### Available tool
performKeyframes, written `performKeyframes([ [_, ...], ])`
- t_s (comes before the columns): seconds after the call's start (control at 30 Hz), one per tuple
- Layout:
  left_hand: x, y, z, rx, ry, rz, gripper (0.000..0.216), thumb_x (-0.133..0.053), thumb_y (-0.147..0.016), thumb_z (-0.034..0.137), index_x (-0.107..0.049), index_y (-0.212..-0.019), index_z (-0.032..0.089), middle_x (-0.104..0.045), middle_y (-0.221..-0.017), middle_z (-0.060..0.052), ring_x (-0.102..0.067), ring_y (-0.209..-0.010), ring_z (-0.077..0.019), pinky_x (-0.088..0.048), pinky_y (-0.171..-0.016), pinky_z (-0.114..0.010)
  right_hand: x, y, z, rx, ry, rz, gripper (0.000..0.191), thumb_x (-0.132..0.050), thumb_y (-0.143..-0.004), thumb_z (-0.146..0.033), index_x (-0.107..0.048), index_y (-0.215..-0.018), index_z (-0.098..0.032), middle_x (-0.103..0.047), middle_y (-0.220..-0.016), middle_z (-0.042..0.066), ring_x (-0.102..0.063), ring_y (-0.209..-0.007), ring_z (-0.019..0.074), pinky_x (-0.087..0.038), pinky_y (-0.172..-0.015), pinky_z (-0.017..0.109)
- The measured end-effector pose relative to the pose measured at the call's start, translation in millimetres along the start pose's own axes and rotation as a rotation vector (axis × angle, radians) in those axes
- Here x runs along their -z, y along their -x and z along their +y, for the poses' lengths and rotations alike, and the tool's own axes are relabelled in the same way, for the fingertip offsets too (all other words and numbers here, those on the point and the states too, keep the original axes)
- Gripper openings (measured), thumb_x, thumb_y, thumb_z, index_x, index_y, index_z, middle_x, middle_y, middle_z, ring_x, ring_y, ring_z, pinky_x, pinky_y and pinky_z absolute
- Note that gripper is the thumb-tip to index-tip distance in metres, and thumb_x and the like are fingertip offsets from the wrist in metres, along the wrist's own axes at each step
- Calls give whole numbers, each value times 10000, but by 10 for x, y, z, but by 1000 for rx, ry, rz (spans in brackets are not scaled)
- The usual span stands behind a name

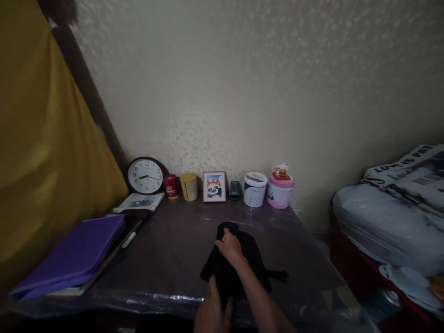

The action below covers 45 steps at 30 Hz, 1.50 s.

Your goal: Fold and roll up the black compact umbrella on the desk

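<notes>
A black fabric item (251, 249) lies on the dark, plastic-covered table (166, 259), close to its front edge. It looks folded or bunched, and a narrow strap-like strip sticks out on its right; its exact kind cannot be made out. My right hand (229, 245) reaches over it, fingers closed on the far upper part of the fabric. Lower down, at the near left side, my left hand (212, 310) has its thumb and forefinger on either side of the dark fabric, seemingly gripping it. Its other fingers are hidden.
Along the wall stand a clock (145, 176), a red can (171, 186), a yellow tin (189, 187), a picture frame (214, 187), a small dark device (235, 189), a white tub (255, 190) and a pink tub (280, 193). A purple folder (74, 252) lies left; wrapped bedding (381, 222) is right.
</notes>
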State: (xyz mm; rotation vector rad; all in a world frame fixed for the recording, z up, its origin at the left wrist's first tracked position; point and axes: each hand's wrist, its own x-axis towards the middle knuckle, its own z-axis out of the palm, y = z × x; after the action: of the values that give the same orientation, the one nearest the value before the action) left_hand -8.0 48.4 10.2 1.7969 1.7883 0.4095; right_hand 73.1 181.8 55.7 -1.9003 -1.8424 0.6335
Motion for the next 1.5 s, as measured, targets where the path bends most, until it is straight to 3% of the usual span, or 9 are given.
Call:
performKeyframes([
  [0.1,23,61,0,7,78,-1,574,-351,-838,233,-179,-1345,27,-484,-1290,-195,-563,-1080,-192,-425,-859,-236,5,19,-27,24,65,-10,333,-523,-736,-229,-511,-1057,-139,-667,-913,112,-618,-893,232,-411,-700,288],
  [0.23,81,92,94,-42,36,1,722,-397,-802,129,-11,-1412,167,-284,-1430,-157,-543,-1110,-186,-442,-824,-221,-25,23,-63,54,112,-17,257,-519,-738,-198,-537,-990,-151,-672,-912,125,-622,-900,241,-423,-720,305],
  [0.33,124,69,195,33,-111,-68,769,-422,-779,74,-22,-1412,252,-249,-1427,-193,-609,-1006,-221,-459,-769,-253,-36,40,-85,102,103,-18,239,-512,-747,-201,-562,-972,-136,-678,-887,145,-628,-877,267,-434,-717,334],
  [0.6,90,0,223,89,-172,-43,721,-434,-769,43,-135,-1405,203,-242,-1414,-229,-583,-1047,-235,-446,-812,-288,171,539,68,443,-67,-36,255,-400,-862,-235,-623,-986,-251,-660,-984,1,-590,-939,152,-424,-834,250],
  [0.77,73,-27,208,82,-150,-64,715,-415,-769,37,-110,-1407,146,-202,-1418,-264,-573,-1059,-274,-462,-795,-323,177,770,400,651,-132,20,310,-356,-888,-199,-607,-1065,-240,-628,-1067,32,-500,-1086,169,-373,-952,323],
  [0.9,96,-30,235,122,-132,-55,741,-441,-764,49,-99,-1408,180,-171,-1431,-246,-589,-1036,-259,-456,-804,-308,141,568,520,686,-75,11,313,-394,-881,-217,-577,-1135,-227,-564,-1214,36,-407,-1209,172,-253,-1054,392],
  [1.23,132,-47,221,195,-121,-68,719,-461,-794,145,-87,-1407,183,-337,-1371,-231,-594,-1031,-232,-442,-835,-300,77,-225,542,646,11,6,306,-372,-890,-247,-610,-1081,-255,-613,-1155,1,-414,-1191,150,-134,-1069,404],
  [1.37,146,-52,155,140,39,-117,751,-443,-798,152,-9,-1410,154,-581,-1195,-128,-581,-1055,-176,-413,-867,-224,43,-455,568,573,-20,13,300,-369,-889,-255,-628,-1041,-251,-611,-1155,6,-399,-1188,160,-182,-1044,389],
  [1.5,128,-51,115,151,183,-116,776,-450,-778,148,-1,-1411,137,-645,-1120,-76,-609,-1006,-145,-413,-867,-194,23,-580,569,456,-107,40,278,-397,-871,-262,-635,-1012,-241,-592,-1169,28,-453,-1122,188,-250,-1003,394],
])
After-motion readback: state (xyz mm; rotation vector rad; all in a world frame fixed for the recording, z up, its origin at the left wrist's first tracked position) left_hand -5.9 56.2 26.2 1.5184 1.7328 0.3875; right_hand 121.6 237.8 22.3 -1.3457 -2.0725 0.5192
